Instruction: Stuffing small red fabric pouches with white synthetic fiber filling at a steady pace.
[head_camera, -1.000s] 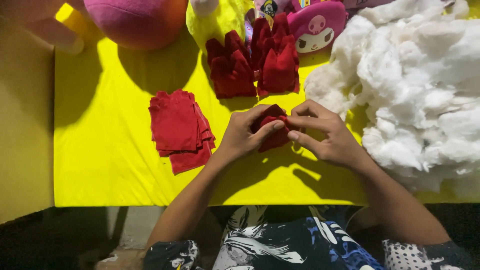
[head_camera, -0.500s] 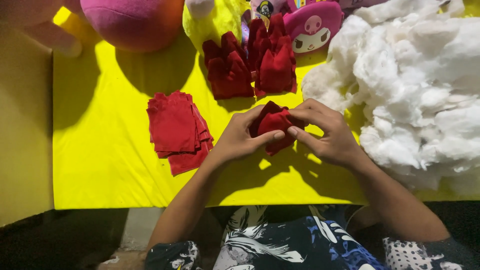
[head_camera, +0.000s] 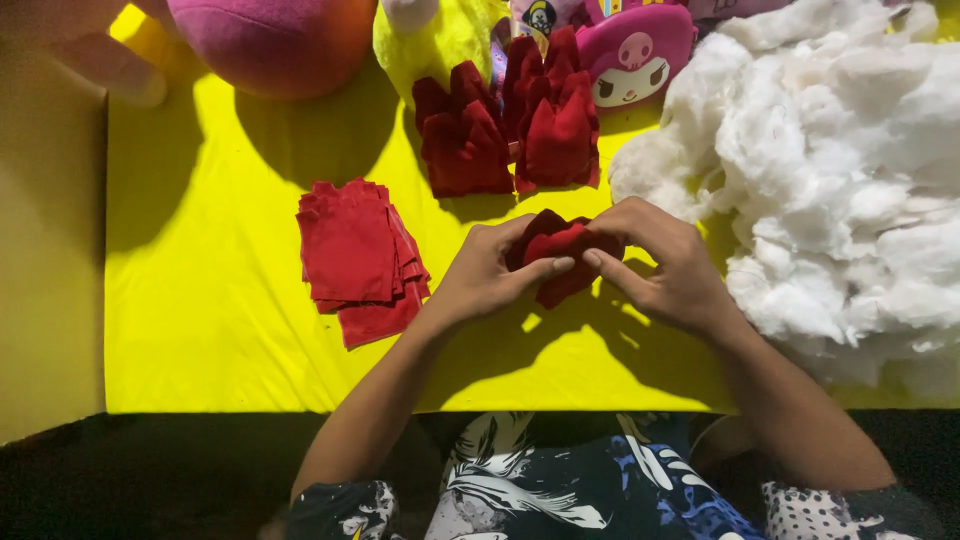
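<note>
Red fabric piece (head_camera: 563, 258), yellow tablecloth (head_camera: 210, 300), white stuffing (head_camera: 840, 180)

Red fabric piece (head_camera: 562, 262) between left hand (head_camera: 487, 275) and right hand (head_camera: 668, 268)

A bright yellow cloth (head_camera: 200, 330) covers the work surface and fills most of the view; strong light from above throws hard, dark shadows across it; at the left edge a dull yellow-brown strip (head_camera: 50, 250) of bare surface runs beside the cloth; below the cloth's near edge the floor (head_camera: 150, 470) lies in deep, featureless darkness.
</note>
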